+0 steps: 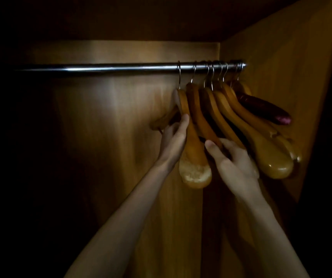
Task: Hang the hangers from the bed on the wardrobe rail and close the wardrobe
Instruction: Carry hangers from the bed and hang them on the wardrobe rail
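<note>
Hands (235, 163) on hangers (193, 137); fingertips hidden.

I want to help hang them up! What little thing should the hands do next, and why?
Probably let go of the leftmost light wooden hanger and draw back. Its metal hook already sits over the shiny metal rail, beside the other wooden hangers bunched at the right end. The left hand grips that hanger; the right hand touches its neighbours, so both seem only to be steadying.
</note>
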Available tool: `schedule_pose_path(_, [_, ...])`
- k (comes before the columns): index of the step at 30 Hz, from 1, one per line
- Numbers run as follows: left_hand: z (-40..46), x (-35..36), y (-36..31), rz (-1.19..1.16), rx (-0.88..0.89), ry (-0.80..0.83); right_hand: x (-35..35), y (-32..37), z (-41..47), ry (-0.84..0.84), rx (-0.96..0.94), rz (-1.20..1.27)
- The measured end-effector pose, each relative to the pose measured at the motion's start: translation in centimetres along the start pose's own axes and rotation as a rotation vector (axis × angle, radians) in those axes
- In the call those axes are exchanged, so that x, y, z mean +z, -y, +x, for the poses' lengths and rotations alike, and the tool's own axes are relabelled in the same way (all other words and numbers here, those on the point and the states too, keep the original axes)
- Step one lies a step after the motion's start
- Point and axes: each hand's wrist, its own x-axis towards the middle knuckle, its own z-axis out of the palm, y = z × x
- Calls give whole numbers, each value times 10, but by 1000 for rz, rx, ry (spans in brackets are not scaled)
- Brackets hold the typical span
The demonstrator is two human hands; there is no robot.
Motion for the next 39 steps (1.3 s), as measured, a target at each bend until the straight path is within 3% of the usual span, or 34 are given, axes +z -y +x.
schedule_pose_path(5, [-36,3,36,-52,320,-293,7,-54,-46,-63,-29,-59])
schedule_pose_path(9, [-74,5,75,-11,254,-291,12,-103,-82,101,103,-98])
schedule_pose_path(15, [-147,12,189,370,-151,164,20,-185,-148,354,392,-195])
schedule_pose_path(20, [-214,11,295,609,-501,629,33,-264,-220,468,659,-366])
schedule_pose_path(23, [-257,13,347,659,-693,828,36,-302,-278,442,902,-363])
schedule_pose_path(26, [-304,18,393,702,-879,1013,34,-328,-343,353,1181,-353])
schedule_pose_path(29, [-350,20,422,799,-927,1235,34,-341,-408,221,1378,-323])
schedule_pose_path(39, [-480,43,451,1030,-705,1929,50,-303,-626,-388,1918,-157])
